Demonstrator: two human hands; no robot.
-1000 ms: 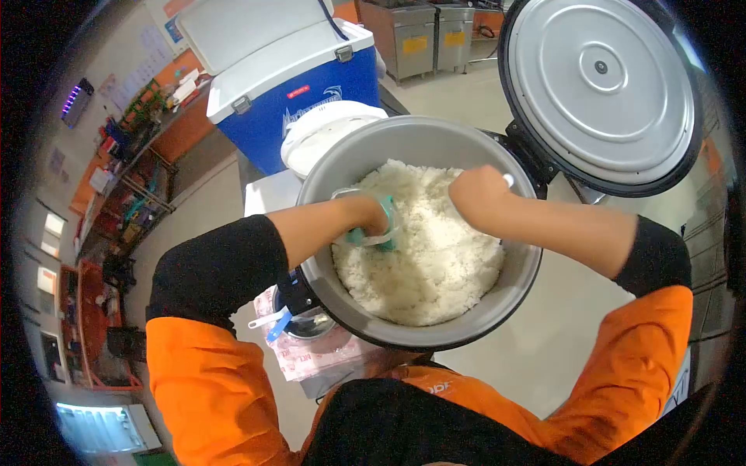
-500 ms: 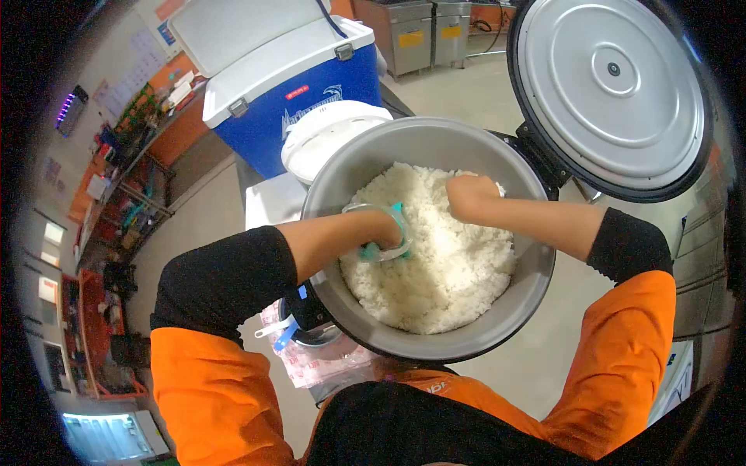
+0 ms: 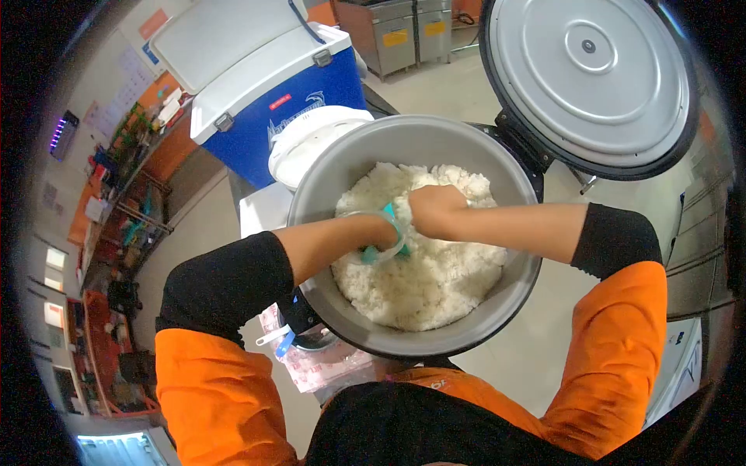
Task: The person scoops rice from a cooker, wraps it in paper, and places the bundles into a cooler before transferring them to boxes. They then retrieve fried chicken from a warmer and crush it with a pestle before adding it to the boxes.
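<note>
A large mound of white cooked rice fills the bottom of a deep grey rice cooker pot. At the left side of the rice, my left hand grips a round, clear-rimmed container with teal parts; its fingers are partly hidden by my wrist and the rim. My right hand is closed in a fist just right of the container, low against the rice. Whatever it grips is hidden beneath it.
The cooker's round metal lid stands hinged up at the right. Behind, left, are a blue and white cooler box, its lid raised, and a white round lidded container. A white-handled utensil lies by patterned plastic packaging.
My right hand has moved left across the rice, close to the container. My left hand stays at about the same spot in the pot. The whole view has shifted slightly.
</note>
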